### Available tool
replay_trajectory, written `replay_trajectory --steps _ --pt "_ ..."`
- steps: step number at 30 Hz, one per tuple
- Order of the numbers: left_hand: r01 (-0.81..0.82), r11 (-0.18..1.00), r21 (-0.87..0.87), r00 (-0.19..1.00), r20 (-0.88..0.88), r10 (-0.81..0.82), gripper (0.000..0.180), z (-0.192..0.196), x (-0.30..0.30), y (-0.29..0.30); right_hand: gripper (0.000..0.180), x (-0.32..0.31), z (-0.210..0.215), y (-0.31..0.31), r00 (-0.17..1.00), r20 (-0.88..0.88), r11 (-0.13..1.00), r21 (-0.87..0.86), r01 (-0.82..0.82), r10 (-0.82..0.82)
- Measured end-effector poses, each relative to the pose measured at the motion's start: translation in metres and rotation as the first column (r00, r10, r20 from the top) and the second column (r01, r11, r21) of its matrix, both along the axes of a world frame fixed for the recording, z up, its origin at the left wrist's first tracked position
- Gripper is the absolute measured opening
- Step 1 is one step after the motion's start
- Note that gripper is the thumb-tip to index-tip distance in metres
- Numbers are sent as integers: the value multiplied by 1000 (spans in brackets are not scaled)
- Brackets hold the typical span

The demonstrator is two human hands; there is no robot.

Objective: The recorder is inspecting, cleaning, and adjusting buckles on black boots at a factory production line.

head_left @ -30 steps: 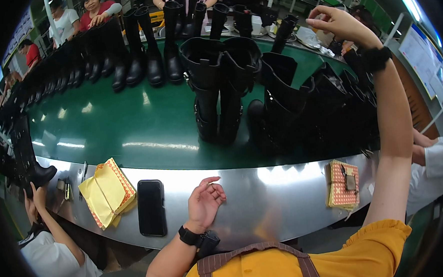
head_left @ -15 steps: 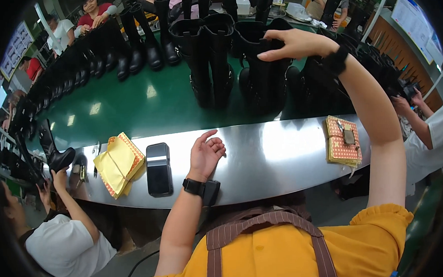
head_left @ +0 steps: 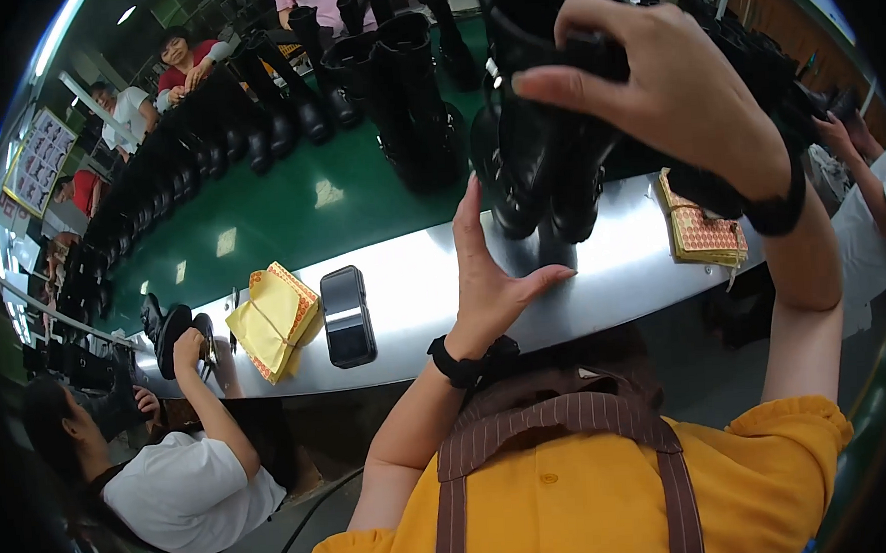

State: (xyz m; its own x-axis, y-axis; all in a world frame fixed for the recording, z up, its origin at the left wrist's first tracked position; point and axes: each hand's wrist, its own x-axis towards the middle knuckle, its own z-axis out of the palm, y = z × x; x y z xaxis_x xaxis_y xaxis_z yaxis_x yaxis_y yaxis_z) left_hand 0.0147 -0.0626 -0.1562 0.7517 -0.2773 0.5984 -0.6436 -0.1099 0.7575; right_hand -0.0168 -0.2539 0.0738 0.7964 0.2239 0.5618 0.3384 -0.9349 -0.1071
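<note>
While the right hand alone clamps the black boots near their tops, toes above the steel worktop, they could swing or slip; the left hand, empty, thumb and fingers apart, is near the toes.

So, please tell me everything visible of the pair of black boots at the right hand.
The pair of black boots looks tall, glossy and leather-like, with silvery fittings on the side. They are close together, roughly upright, rounded toes pointing down the picture and over the steel strip; whether they rest there is unclear. The right hand curves across the upper shafts, hiding part; its grip is unclear. The open left hand is nearby.
</note>
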Motion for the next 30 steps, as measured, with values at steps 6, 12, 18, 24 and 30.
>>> replay_trajectory --steps 6,12,18,24,30 --pt "-17 993 -121 924 -380 -31 57 -5 1 -10 61 -49 -47 -10 992 59 993 -26 -111 112" --pt "-17 958 -287 907 -407 -106 27 -5 -2 36 56 -64 -50 -53 995 59 997 -21 -77 79" --pt "2 938 -347 895 -419 -157 40 -6 -17 45 60 -94 -67 -52 974 186 986 -85 144 -127" --pt "-24 762 -647 984 -150 -97 82 17 -16 40 47 -112 -76 -35 848 492 885 -283 371 -198" --pt "-369 918 -145 852 342 396 65 41 -13 36 42 -97 -129 29 966 168 917 315 -243 198"
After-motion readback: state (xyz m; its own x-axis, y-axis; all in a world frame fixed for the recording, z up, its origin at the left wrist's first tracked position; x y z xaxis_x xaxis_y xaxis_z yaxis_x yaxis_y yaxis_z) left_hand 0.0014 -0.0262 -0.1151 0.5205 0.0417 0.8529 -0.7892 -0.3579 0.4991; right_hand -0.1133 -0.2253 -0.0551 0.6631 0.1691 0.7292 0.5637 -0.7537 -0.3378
